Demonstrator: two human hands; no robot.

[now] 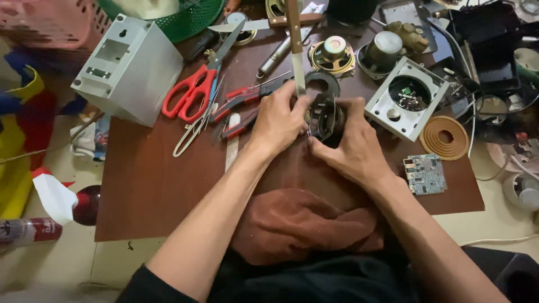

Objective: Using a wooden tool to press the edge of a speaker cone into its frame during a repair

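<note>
Both hands meet over the middle of a low brown table [151,185]. My left hand [278,120] grips a knife with a wooden handle [294,28]; its blade [299,78] points down into a round dark speaker frame [324,116]. My right hand [351,143] clasps that speaker frame from the right and below, steadying it on edge. The blade tip is hidden behind my left fingers. A brown cloth [306,224] lies over my lap below the hands.
Red-handled scissors [193,90] and red pliers [247,95] lie left of the hands. A white plastic box [129,67] stands at far left. Another speaker [334,53], a white square housing [407,98], a tan ring [444,137] and a circuit board [425,174] sit right.
</note>
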